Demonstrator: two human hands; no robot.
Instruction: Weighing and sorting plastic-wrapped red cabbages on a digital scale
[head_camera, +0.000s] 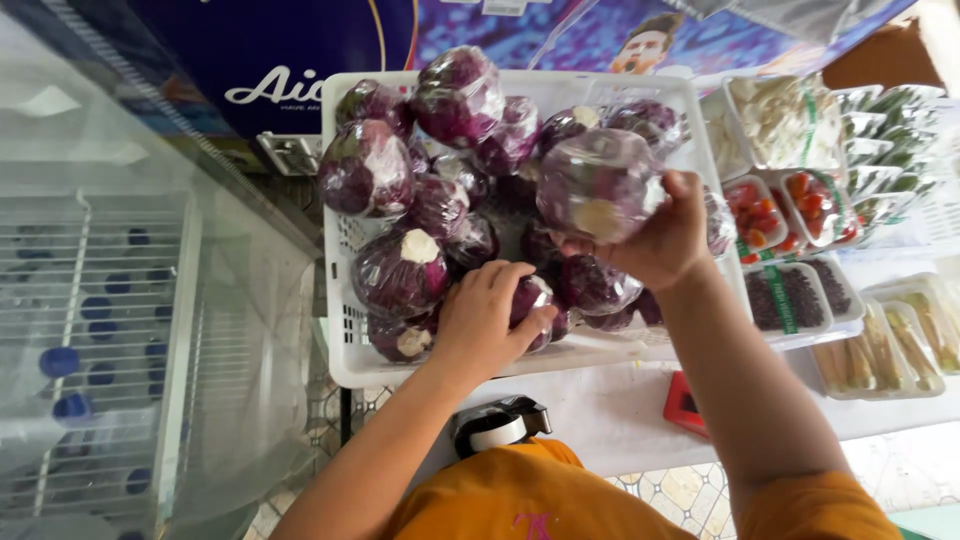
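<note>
A white plastic crate on a white table holds several purple cabbages wrapped in clear film. My right hand grips one wrapped cabbage from below and holds it above the heap. Down at the crate's near side, my left hand is closed over another wrapped cabbage lying among the others. Big cabbages pile up at the left and back of the crate.
Right of the crate lie film-wrapped trays of tomatoes, dark produce, mushrooms and pale stalks. A glass-topped cooler with wire shelves stands to the left. A red object and a tape dispenser sit near the table's front edge.
</note>
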